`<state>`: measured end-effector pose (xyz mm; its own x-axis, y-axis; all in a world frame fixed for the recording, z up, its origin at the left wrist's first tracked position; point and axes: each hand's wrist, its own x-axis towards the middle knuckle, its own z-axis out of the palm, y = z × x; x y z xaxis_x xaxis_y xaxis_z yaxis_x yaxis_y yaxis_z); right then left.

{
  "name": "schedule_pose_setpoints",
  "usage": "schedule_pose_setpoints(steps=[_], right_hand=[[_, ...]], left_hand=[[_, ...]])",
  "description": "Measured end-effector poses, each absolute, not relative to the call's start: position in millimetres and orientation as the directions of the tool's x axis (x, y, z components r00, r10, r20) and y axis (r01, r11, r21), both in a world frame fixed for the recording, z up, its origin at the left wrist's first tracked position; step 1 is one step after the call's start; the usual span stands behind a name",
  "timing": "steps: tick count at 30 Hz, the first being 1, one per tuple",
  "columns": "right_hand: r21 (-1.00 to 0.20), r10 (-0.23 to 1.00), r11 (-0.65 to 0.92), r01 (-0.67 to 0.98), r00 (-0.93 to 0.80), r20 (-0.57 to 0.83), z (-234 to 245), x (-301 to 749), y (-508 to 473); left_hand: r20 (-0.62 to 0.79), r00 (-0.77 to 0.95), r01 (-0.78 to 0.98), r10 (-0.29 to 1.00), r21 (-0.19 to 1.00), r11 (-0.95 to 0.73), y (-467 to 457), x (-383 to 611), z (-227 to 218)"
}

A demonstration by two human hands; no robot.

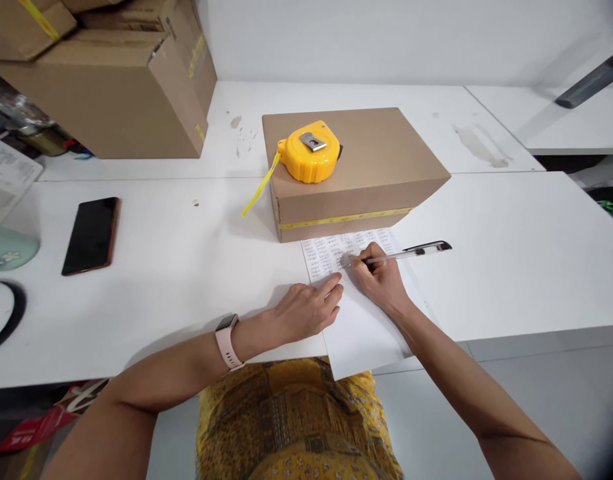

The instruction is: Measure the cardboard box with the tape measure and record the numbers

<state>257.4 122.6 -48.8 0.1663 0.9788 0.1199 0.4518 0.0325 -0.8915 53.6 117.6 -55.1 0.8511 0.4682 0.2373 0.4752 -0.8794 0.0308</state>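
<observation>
Pen [406,253] sits clamped in the grip of the right hand [382,279], tip on the printed sheet [369,330]; left hand [306,310] — grip apart, fingers flat — rests on its edge.

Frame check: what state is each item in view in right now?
pen, gripped in right hand, tip on sheet
sheet, flat, top rows written, near edge overhanging table
left hand, resting on sheet, holding nothing
small box, closed, yellow tape along front
tape measure, lying on small box, clip side up
phone, flat on table, screen dark
</observation>
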Motion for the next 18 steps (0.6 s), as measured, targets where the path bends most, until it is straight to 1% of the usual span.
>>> schedule_pose_setpoints(steps=[13,15,18], right_hand=[[-0.891,0.975,0.024,0.454,0.187,0.121,-49.7,257.2,122.7],[-0.895,0.957,0.027,0.444,0.248,0.152,-50.2,262.1,123.2],[-0.889,0.881,0.041,0.456,0.404,0.248,-48.5,283.8,120.2]], left_hand=[[0.205,0.855,0.473,0.476,0.064,-0.879,118.4,54.0,-54.7],[0.196,0.857,0.473,0.476,0.067,-0.879,119.3,53.1,-54.5],[0.189,0.858,0.473,0.478,0.075,-0.878,120.7,51.4,-54.2]])
